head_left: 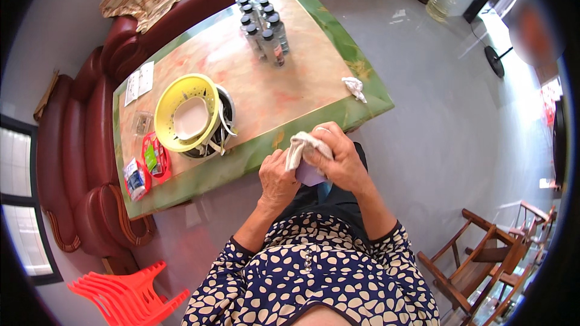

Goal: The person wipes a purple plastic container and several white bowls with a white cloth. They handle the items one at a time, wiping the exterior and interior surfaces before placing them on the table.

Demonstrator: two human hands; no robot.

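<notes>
Cloth (297,148) sits bunched in our right hand (345,162), against the lilac thing (310,174) our left hand (280,176) seems to grip, in front of the table (314,93); rub too hard and we'd probably drop it.

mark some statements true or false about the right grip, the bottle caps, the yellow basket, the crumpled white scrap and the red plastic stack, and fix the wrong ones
1. The right grip holds a pale cloth. True.
2. The bottle caps are red. False: they are black.
3. A pale bowl sits inside the yellow basket. True.
4. The crumpled white scrap lies among the bottles. False: it lies apart from them, near the right-hand edge of the table.
5. The red plastic stack stands on the table. False: it is off the table, near the sofa.
</notes>
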